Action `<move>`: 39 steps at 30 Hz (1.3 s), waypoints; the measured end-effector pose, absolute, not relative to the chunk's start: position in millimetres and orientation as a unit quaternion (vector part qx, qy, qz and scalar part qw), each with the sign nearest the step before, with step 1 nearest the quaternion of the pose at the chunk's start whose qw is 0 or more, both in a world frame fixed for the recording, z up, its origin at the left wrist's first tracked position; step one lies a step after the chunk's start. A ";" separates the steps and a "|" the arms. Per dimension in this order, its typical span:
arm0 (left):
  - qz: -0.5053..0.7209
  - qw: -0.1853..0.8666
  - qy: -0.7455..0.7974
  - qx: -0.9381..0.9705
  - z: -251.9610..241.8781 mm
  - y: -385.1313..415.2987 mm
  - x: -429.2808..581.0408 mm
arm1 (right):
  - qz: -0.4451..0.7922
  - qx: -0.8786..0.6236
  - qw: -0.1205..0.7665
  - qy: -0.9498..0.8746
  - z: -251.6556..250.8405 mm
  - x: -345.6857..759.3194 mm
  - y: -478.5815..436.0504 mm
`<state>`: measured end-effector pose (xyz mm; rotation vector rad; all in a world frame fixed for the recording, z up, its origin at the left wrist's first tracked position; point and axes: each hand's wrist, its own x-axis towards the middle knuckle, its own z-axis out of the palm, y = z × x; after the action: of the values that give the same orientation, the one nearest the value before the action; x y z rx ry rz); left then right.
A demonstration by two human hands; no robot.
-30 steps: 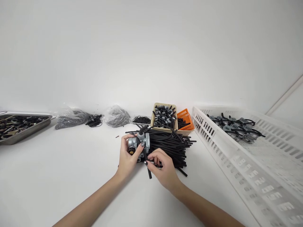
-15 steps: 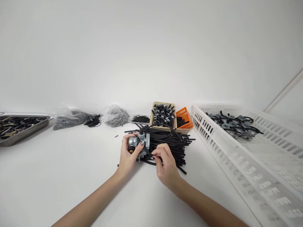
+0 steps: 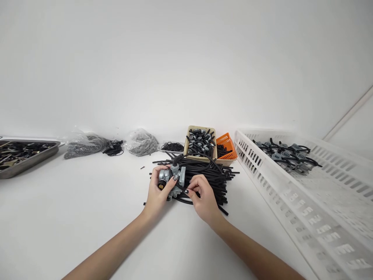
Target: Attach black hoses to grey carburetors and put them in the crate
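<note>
My left hand (image 3: 159,190) is wrapped round a silvery metal carburetor (image 3: 181,177), its thumb lying across the front. A black rubber cap (image 3: 177,158) with a cable or hose tops the carburetor, and a round black part with a brass-coloured centre faces left. At the carburetor's lower right, my right hand (image 3: 202,196) pinches the end of a thin black rubber hose (image 3: 181,187). The fingertips partly hide that hose end. Behind and under both hands lies a heap of cut black hoses (image 3: 211,175) on the white table.
A cream bin (image 3: 216,153) of small hose-and-metal parts and an orange basket (image 3: 231,154) stand behind the heap. On the right is a large white crate (image 3: 262,167) with finished-looking carburetors (image 3: 287,153). Plastic bags (image 3: 142,143), (image 3: 84,146) and a metal tray (image 3: 32,161) line the left.
My right hand has shifted slightly toward the carburetor, its fingers drawn closer along the hose. The left hand keeps its grip on the carburetor.
</note>
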<state>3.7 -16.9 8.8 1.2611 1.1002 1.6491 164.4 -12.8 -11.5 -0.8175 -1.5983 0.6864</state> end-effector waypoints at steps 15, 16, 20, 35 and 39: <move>0.625 0.452 0.425 0.474 2.0 -13.0 3.3 | 0.378 -0.397 0.545 -0.635 -10.2 164.5 -12.9; 0.626 0.458 0.423 0.469 1.7 -13.0 3.2 | 0.382 -0.396 0.542 -0.635 -10.3 164.9 -12.2; 0.641 0.482 0.409 0.434 4.6 -13.4 5.0 | 0.414 -0.368 0.535 -0.638 -9.0 165.9 -11.9; 0.666 0.609 0.315 0.294 14.2 -18.4 14.7 | 0.377 -0.327 0.484 -0.719 -8.5 159.3 -26.7; 0.642 0.563 0.323 0.409 -2.5 -13.4 11.2 | 0.346 -0.354 0.513 -0.701 -5.2 158.6 -24.7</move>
<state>11.2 -13.4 -2.5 0.9636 0.7612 1.5105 158.6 -24.7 -5.2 -0.8511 -1.6860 0.8314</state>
